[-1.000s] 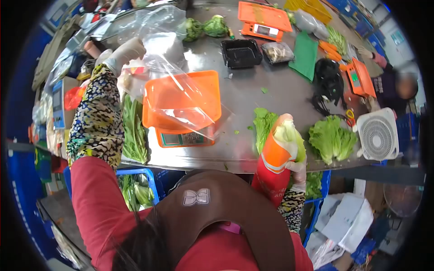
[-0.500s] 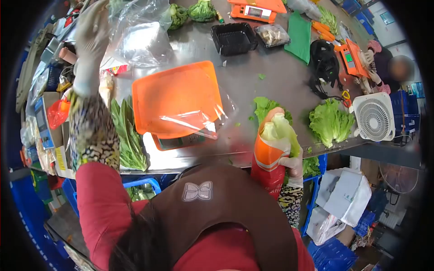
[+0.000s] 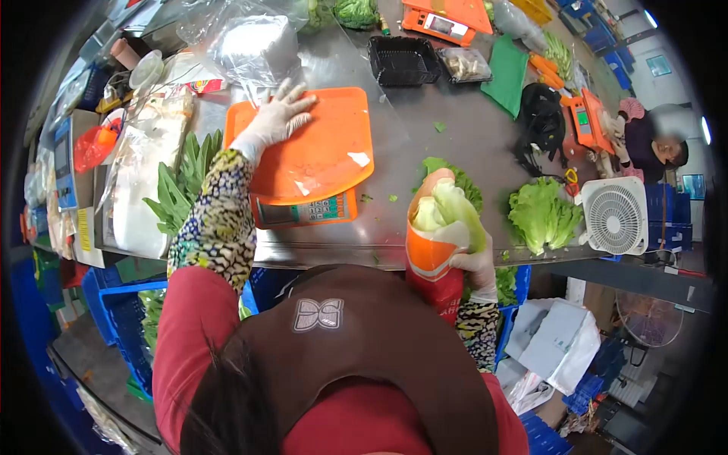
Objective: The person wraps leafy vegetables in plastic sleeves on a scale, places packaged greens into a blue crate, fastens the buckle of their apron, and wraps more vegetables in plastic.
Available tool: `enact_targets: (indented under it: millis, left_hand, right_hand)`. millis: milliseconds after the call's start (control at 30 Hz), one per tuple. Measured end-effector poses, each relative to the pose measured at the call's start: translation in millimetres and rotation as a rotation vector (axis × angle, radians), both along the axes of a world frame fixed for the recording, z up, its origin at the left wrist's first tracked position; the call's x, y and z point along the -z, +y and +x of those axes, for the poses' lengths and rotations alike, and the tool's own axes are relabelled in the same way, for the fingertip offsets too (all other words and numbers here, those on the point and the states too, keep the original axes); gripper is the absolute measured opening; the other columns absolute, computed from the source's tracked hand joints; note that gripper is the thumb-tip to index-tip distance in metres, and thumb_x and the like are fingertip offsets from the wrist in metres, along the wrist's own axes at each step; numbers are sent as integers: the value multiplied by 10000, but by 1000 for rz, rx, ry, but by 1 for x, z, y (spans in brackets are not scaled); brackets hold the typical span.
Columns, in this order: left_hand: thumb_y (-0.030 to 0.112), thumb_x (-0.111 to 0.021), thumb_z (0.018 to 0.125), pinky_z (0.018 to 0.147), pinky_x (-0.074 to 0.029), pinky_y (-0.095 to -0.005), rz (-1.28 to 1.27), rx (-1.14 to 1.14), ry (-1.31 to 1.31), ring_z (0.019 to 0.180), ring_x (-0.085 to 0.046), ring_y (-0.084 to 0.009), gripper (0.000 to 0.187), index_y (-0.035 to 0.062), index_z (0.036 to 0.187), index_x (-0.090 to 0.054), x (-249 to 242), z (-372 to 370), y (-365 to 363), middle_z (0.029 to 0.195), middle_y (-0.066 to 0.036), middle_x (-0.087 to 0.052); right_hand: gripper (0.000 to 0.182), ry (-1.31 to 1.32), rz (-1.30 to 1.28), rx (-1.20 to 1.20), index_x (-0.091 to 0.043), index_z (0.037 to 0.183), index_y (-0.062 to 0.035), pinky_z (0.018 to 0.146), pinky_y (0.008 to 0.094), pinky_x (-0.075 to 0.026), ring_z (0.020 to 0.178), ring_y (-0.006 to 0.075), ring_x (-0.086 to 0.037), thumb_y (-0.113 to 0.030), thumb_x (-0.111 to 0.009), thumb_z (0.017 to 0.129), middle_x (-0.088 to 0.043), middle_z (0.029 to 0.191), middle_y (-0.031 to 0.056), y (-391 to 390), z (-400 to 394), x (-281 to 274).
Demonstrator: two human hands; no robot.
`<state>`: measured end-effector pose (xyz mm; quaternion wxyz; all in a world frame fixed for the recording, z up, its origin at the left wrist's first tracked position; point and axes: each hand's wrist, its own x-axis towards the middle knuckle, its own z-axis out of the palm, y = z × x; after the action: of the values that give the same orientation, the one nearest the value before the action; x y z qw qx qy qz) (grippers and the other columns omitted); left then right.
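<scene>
My left hand, in a thin white glove, lies with its fingers spread on the upper left part of the orange tray. That tray sits on a scale with a keypad at its front. At the table's front edge, my right hand, gloved too, is wrapped round the side of a red and orange bag. Pale green lettuce sticks out of the bag's open top. Behind the bag lie loose lettuce leaves. Long green leaves are beside my left sleeve.
A lettuce and a white fan stand at the right. Farther back are a black tray, a mushroom pack, a green bag and another orange scale. A person is at the far right.
My left hand has come down from the upper left onto the orange tray. The clear plastic that lay over the tray's front right has shifted away. My right hand still holds the bag.
</scene>
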<state>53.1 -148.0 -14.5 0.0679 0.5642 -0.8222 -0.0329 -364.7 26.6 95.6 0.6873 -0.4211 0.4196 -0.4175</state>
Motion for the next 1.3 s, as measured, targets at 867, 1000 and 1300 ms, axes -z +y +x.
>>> enact_targets:
  millis: [867,1000,1300]
  left_hand:
    - [178,-634,774,781,-476,-435,-55,-27,214,904,-605,-325,193,95,947,-657,-27,-85,104,891,-126,-623]
    - [187,-634,790,732,-486,-417,69,76,290,829,-620,-321,140,77,868,-672,-23,-82,90,847,-123,-627]
    - [122,-632,781,665,-499,-423,279,64,310,721,-640,-331,116,8,765,-640,-37,-74,105,737,-169,-638]
  right_hand:
    - [1069,115,-131,-100,-279,1444,27,1082,328,-313,1273,199,-436,-147,-879,577,-453,1398,127,10,2,12]
    - [1068,112,-128,-112,-281,1444,25,1080,327,-316,1268,199,-442,-156,-879,577,-459,1394,127,5,10,11]
    - [1051,129,-119,-49,-286,1444,22,1074,325,-326,1254,196,-457,-124,-856,572,-471,1383,123,8,8,10]
